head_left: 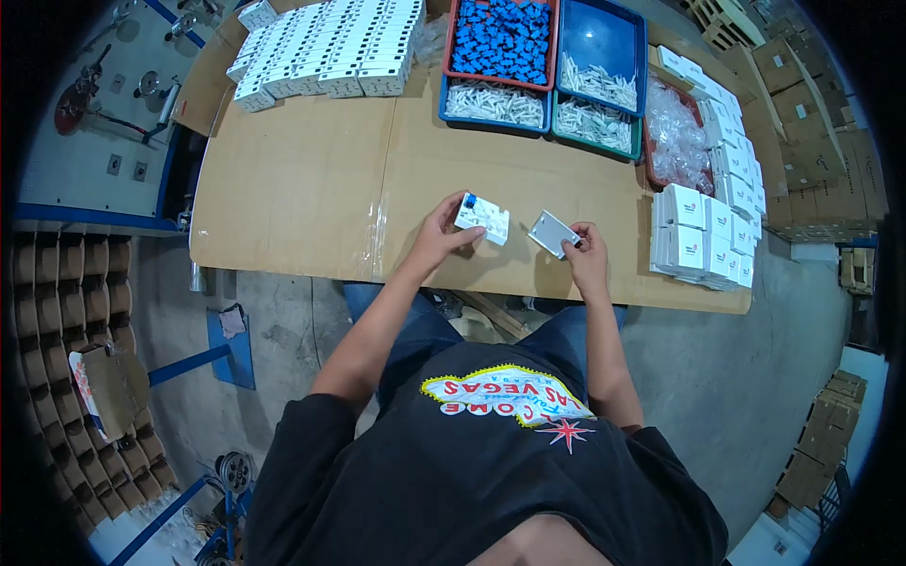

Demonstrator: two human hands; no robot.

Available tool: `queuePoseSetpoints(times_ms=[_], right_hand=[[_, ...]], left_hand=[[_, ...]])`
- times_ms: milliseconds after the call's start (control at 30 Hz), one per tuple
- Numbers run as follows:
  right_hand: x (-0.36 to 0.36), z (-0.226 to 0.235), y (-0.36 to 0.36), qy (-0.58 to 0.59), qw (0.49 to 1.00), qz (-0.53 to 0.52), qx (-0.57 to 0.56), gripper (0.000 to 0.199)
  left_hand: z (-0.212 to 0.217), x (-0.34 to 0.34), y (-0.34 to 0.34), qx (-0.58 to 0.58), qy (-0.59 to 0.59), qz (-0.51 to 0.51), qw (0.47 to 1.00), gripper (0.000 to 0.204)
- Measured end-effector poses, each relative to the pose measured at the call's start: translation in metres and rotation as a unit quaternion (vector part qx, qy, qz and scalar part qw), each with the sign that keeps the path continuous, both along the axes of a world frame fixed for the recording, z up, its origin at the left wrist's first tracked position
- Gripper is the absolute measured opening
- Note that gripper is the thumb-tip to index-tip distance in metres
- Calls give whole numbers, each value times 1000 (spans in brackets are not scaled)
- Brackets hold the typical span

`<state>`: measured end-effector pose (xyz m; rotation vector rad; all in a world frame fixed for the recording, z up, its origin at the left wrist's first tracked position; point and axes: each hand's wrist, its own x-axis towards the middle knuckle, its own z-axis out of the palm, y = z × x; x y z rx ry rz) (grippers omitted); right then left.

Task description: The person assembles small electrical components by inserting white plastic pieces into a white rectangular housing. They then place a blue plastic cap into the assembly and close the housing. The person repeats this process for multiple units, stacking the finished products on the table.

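Observation:
Over the near part of a cardboard-covered table, my left hand (442,236) is closed on a small white box (491,215). A blue piece shows at the box's upper left corner, with small white parts beside it. My thumb lies along its near side. To the right, a short gap away, my right hand (589,259) pinches a flat rectangular piece (553,234) by its right end. That piece has a grey face and a white border; I cannot tell whether it is a lid or a shallow box. Both are held tilted.
Rows of white boxes (330,52) stand at the back left. Behind my hands are a red bin of blue pieces (500,42) and bins of white pieces (495,104). A red tray holds clear plastic bags (678,141). White boxes (703,231) are stacked at the right.

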<state>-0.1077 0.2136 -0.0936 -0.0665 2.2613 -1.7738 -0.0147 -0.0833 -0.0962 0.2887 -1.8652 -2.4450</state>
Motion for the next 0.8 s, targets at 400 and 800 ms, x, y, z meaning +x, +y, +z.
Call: queuePoseSetpoints(times_ms=[400, 800], right_hand=[[5, 57, -13, -226, 856, -83, -458, 29], [17, 85, -31, -328, 720, 44, -610, 69]], left_hand=[[62, 35, 42, 557, -47, -137, 818, 77], [73, 33, 41, 581, -79, -132, 799, 75]])
